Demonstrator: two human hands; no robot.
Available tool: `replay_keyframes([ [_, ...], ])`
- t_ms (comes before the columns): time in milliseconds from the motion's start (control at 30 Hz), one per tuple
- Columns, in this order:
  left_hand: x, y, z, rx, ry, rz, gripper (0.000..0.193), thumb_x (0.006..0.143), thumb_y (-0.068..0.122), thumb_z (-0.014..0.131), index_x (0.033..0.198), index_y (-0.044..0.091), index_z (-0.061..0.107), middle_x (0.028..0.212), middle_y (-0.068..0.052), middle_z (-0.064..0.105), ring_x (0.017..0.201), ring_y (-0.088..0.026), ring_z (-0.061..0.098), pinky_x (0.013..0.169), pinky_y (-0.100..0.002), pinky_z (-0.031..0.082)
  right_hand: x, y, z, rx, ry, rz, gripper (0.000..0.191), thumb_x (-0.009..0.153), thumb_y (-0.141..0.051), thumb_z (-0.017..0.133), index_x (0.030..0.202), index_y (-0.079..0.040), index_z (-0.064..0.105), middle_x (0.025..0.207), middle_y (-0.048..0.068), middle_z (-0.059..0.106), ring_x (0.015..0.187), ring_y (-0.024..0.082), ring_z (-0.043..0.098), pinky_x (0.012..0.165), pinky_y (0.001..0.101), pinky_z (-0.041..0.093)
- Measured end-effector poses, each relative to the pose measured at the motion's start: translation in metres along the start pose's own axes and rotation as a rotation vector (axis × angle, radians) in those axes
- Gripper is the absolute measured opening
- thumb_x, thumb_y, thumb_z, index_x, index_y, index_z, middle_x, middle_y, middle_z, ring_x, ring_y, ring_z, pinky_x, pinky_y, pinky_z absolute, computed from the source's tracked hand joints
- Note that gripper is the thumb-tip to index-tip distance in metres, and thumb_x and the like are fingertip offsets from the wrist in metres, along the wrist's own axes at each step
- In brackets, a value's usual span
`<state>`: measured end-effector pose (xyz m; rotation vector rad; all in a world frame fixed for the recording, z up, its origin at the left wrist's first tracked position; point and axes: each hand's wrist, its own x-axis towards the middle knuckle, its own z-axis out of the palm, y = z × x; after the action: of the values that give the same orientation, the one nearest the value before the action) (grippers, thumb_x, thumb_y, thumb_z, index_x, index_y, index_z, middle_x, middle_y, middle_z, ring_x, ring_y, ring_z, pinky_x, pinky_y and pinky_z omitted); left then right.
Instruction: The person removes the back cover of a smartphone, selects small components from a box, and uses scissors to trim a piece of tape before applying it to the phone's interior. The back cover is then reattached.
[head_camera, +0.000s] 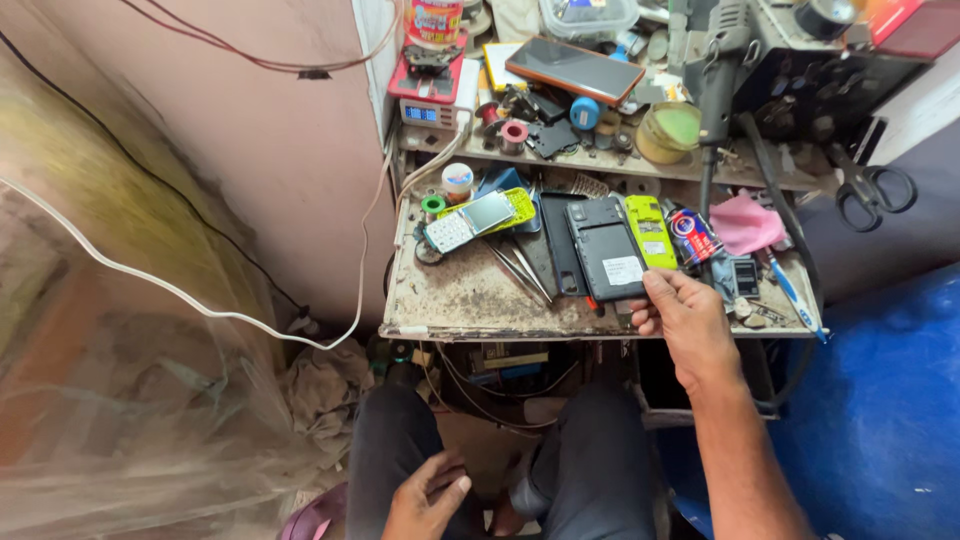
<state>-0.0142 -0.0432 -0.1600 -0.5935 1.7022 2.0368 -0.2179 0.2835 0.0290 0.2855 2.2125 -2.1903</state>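
Right hand (690, 325) at frame centre pinches the opened black phone (607, 260) by its lower edge, steadying it on the surface (470, 300); left hand (428, 497) rests released on the thigh, lower centre.

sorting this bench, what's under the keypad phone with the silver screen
The keypad phone lies tilted on a yellow-green phone, itself over a blue piece. How much more sits beneath is covered.
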Motion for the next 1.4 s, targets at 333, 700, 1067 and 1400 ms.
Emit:
replay_keyframes([
  [333, -0.038, 0.157, 0.043, 0.411, 0.213, 0.665, 0.027, 0.088, 0.022, 0.074, 0.11, 0.007, 0.077, 0.093, -0.009, 0.08, 0.078, -0.018, 0.078, 0.069, -0.031, 0.059, -0.017, -0.013, -0.011, 0.025, 0.181, -0.169, 0.027, 0.107, -0.023, 0.06, 0.118, 0.0, 0.069, 0.084, 0.004, 0.068, 0.066, 0.009, 0.061, 0.057, 0.0213, 0.05],
  [700, 0.018, 0.288, 0.127, 0.941, 0.256, 0.629, 0.055, 0.091, 0.055, 0.066, 0.071, 0.004, 0.074, 0.063, -0.02, 0.067, 0.065, -0.041, 0.066, 0.062, -0.051, 0.051, -0.006, -0.012, -0.022, -0.103, 0.203, -0.164, 0.028, 0.104, -0.02, 0.061, 0.12, 0.003, 0.068, 0.081, 0.006, 0.067, 0.063, 0.009, 0.06, 0.056, 0.023, 0.052],
  [1067, 0.027, 0.282, 0.115, 0.524, 0.13, 0.465, 0.037, 0.09, 0.036, 0.069, 0.074, 0.003, 0.075, 0.056, -0.008, 0.069, 0.048, -0.014, 0.068, 0.051, -0.033, 0.053, -0.01, -0.027, -0.003, -0.223, 0.269, -0.159, 0.04, 0.098, -0.02, 0.069, 0.129, 0.004, 0.065, 0.08, 0.006, 0.07, 0.062, 0.009, 0.061, 0.055, 0.0235, 0.053],
  [1400, 0.011, 0.294, 0.044, 0.248, -0.271, 0.225, 0.026, 0.094, 0.028, 0.07, 0.082, 0.005, 0.074, 0.065, -0.001, 0.071, 0.048, -0.005, 0.061, 0.04, -0.021, 0.04, -0.027, -0.045, -0.002, -0.613, 0.348, -0.196, 0.048, 0.092, -0.027, 0.076, 0.131, -0.001, 0.064, 0.072, 0.007, 0.071, 0.057, 0.012, 0.066, 0.055, 0.0284, 0.053],
])
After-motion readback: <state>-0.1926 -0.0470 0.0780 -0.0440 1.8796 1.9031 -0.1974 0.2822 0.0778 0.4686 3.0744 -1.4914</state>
